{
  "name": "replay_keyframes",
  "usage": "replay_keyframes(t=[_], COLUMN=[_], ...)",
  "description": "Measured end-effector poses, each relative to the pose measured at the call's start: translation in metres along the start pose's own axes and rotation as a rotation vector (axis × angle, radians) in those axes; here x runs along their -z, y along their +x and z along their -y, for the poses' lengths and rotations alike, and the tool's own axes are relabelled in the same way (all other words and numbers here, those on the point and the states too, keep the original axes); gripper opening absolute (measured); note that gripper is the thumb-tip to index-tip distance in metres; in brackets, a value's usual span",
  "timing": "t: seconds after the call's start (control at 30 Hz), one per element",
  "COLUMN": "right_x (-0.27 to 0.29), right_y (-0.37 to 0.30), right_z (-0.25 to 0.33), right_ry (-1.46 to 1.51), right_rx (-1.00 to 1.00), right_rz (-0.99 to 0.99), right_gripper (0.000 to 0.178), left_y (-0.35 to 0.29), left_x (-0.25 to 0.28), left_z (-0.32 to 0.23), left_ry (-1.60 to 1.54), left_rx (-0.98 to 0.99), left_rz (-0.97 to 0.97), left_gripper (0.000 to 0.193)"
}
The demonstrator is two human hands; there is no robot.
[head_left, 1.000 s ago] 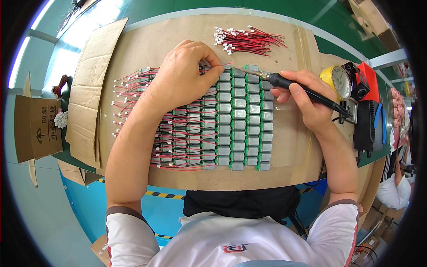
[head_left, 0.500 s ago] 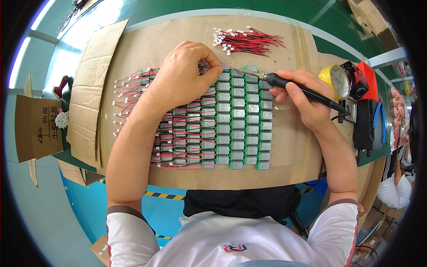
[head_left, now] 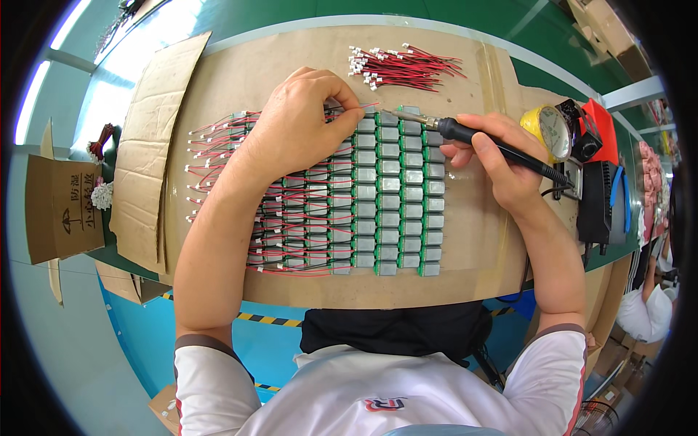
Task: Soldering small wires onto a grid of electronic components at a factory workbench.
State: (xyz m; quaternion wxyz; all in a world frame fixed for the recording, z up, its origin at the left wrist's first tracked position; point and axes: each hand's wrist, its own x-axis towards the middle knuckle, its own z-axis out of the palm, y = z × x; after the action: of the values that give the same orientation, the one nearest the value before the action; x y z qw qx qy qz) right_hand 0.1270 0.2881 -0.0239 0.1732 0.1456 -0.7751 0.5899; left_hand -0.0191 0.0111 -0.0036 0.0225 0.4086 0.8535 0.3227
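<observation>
Head view: left hand [head_left: 294, 134] pinched a wire [head_left: 363, 107]; right hand [head_left: 494, 156] gripped the soldering iron [head_left: 472, 138], whose hot tip risked burning fingers [head_left: 342, 98] near the desk's far edge.

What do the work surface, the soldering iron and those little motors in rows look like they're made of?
The work surface looks like plain matte brown cardboard, with creases and taped seams. The soldering iron in the right hand seems to have a black plastic or rubber handle and a bare metal tip. The small motors appear to have dull grey metal cans with green ends, probably plastic.
</observation>
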Motion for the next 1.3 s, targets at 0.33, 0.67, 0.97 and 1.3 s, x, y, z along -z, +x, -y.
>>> replay_keyframes(t=[0.33,0.67,0.97,1.3], right_x=[0.0006,0.0018,0.0008,0.0021], right_y=[-0.0005,0.0003,0.0005,0.0013], right_z=[-0.0002,0.0019,0.0028,0.0041], right_ry=[0.024,-0.017,-0.042,-0.063], right_rx=[0.009,0.030,0.046,0.077], right_rz=[0.000,-0.009,-0.029,-0.015], right_gripper=[0.023,0.023,0.022,0.022], left_y=[0.0000,0.0002,-0.0011,-0.0020], left_x=[-0.0005,-0.0003,-0.0008,0.0013], left_z=[0.0001,-0.0018,-0.0022,-0.0044], left_ry=[0.000,-0.008,-0.044,-0.015], left_rx=[0.000,0.006,0.010,0.040], left_rz=[-0.007,-0.013,-0.036,-0.011], left_gripper=[0.014,0.014,0.016,0.014])
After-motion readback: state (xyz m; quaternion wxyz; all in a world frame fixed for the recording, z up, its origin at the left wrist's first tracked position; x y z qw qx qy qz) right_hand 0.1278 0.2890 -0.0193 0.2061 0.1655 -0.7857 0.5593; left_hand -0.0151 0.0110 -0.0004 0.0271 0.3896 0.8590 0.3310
